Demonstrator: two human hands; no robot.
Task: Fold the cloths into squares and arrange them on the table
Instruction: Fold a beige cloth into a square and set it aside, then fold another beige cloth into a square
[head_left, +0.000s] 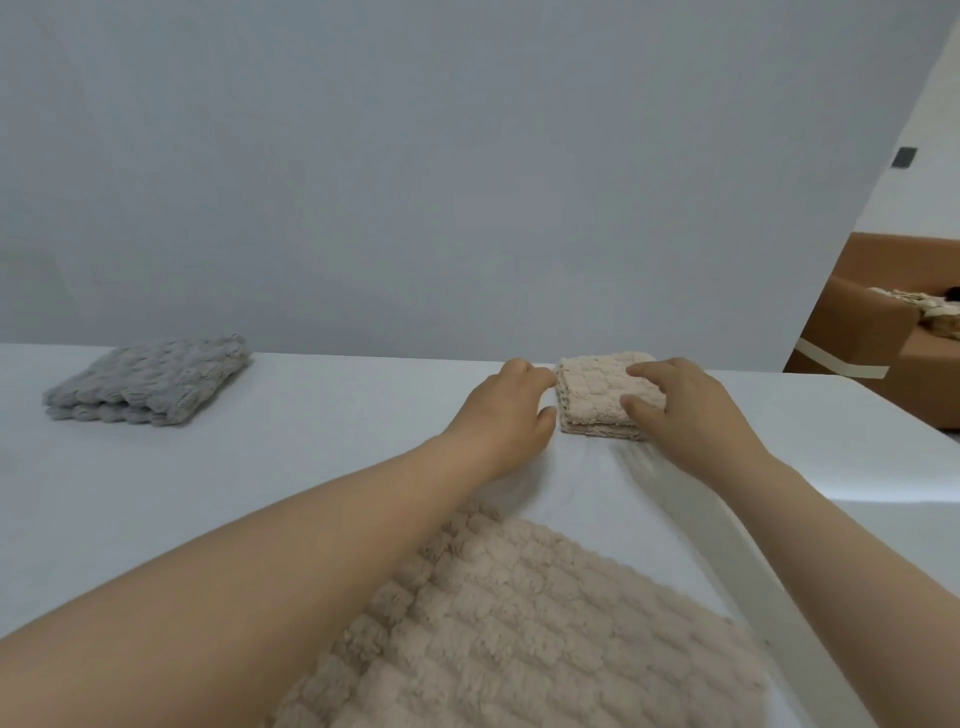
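Two hands square a folded beige cloth (592, 389) at the counter's (311, 447) far right.
Right hand (685, 415) presses open-fingered on top, likely steadying it; left hand's (511, 415) curled fingers (537, 375) meet its left edge, grip unclear.

Table (311, 467): grey cloth (150, 382), 2 beige cloths (519, 623)

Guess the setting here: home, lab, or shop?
Probably a home living room staged for recording. A brown sofa stands at the right, beyond a plain white backdrop panel. A dark wall plate sits on the far wall. The work surface is a white-covered table.
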